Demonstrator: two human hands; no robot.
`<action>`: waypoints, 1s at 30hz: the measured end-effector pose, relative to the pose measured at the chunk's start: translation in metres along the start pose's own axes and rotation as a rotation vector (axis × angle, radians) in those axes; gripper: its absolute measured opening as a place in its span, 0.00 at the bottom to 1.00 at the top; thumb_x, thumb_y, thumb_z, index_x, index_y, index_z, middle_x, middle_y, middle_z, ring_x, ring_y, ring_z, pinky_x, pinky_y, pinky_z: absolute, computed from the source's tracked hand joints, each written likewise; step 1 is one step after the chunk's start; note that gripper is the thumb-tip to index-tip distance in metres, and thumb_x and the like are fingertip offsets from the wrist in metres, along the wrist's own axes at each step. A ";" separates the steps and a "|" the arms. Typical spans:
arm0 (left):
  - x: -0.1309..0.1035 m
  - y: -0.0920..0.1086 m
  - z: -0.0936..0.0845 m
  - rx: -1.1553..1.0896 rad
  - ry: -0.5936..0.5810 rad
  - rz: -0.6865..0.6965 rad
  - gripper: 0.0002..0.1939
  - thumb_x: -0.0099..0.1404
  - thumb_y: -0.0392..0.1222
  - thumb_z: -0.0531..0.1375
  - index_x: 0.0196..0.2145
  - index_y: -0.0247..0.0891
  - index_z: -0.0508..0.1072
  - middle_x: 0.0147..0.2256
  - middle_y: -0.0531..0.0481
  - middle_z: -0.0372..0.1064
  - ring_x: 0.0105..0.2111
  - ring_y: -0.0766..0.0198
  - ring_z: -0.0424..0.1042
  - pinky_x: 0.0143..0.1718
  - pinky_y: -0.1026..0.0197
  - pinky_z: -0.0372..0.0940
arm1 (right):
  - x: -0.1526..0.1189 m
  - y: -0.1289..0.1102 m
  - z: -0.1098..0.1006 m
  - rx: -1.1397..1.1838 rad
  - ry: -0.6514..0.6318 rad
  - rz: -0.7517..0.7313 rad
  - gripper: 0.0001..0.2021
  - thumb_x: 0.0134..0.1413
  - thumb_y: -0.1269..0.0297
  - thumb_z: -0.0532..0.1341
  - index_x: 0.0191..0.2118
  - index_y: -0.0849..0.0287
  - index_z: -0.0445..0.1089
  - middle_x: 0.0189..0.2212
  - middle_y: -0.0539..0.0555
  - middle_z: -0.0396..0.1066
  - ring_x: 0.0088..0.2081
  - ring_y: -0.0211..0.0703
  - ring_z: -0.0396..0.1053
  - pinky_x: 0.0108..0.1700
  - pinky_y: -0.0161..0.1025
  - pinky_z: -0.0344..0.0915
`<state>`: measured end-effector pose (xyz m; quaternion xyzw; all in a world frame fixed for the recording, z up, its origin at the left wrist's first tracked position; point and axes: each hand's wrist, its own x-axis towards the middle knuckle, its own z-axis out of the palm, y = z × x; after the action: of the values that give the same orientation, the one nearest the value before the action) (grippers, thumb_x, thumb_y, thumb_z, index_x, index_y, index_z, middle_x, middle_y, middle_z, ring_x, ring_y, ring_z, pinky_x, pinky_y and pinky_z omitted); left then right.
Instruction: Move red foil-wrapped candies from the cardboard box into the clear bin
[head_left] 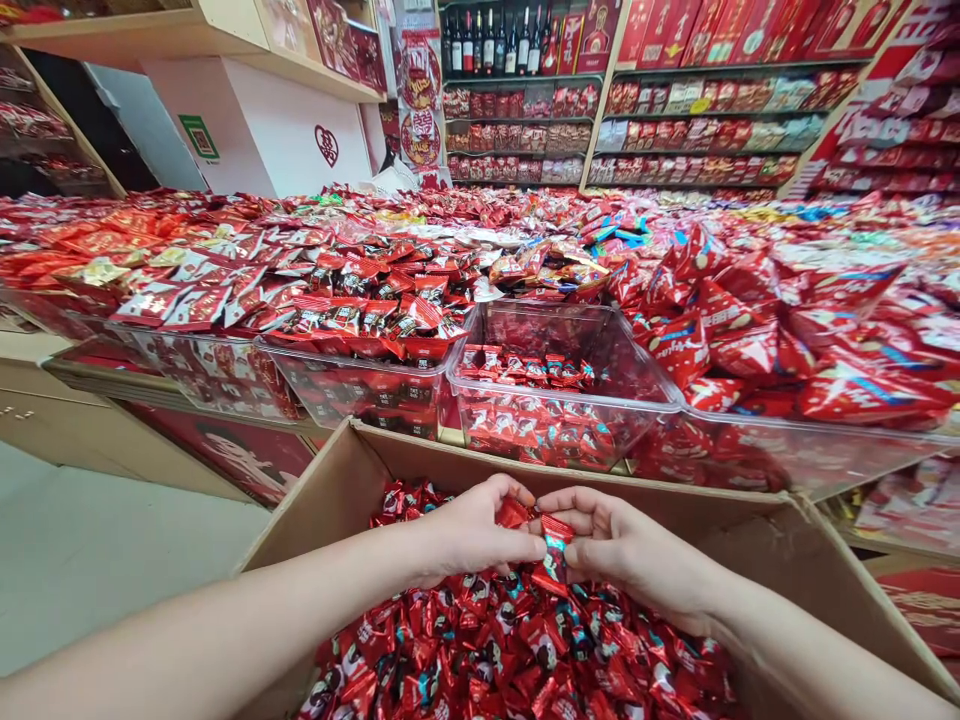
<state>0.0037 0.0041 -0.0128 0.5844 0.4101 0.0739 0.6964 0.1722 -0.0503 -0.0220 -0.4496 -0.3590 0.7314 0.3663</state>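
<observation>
Over a cardboard box (300, 505) filled with red wrapped candies (465, 640), my two hands meet near the middle. My right hand (626, 545) pinches one upright red candy (555, 550) with a blue-and-white print between thumb and fingers. The tip of my left thumb touches that candy's left side. My left hand (465, 530) curls around another red wrapped candy (514, 513), partly hidden by its fingers. Just beyond the box stands a clear plastic bin (570, 400) partly filled with small red candies in rows.
Clear bins of red-wrapped sweets (367, 320) stand to the left, and larger red packets (780, 330) are heaped at the right. Shelves with wine bottles (499, 45) and boxes line the back wall. Grey floor (112, 550) shows at the left.
</observation>
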 end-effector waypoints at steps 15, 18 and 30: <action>-0.007 -0.009 0.000 0.425 -0.198 0.019 0.30 0.43 0.40 0.59 0.46 0.39 0.56 0.23 0.58 0.55 0.18 0.74 0.53 0.17 0.70 0.48 | -0.001 0.003 0.001 -0.829 0.127 -0.365 0.04 0.50 0.69 0.53 0.29 0.59 0.64 0.24 0.50 0.64 0.27 0.37 0.60 0.30 0.33 0.58; -0.010 -0.009 -0.003 0.644 -0.198 -0.031 0.31 0.42 0.41 0.58 0.47 0.40 0.58 0.24 0.56 0.59 0.20 0.70 0.56 0.18 0.69 0.50 | -0.017 -0.012 0.012 -1.124 0.105 -0.577 0.07 0.52 0.72 0.49 0.31 0.57 0.63 0.27 0.52 0.64 0.30 0.39 0.61 0.32 0.35 0.59; -0.012 -0.008 0.002 0.554 -0.398 -0.198 0.29 0.44 0.34 0.53 0.48 0.39 0.60 0.18 0.56 0.58 0.18 0.70 0.57 0.18 0.70 0.53 | 0.043 -0.164 0.001 -1.618 0.425 -0.304 0.06 0.44 0.74 0.54 0.29 0.61 0.66 0.27 0.51 0.69 0.29 0.39 0.65 0.31 0.33 0.59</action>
<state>-0.0059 -0.0067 -0.0139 0.7115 0.3253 -0.2235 0.5813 0.1921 0.0640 0.1020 -0.6478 -0.7513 0.0923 0.0860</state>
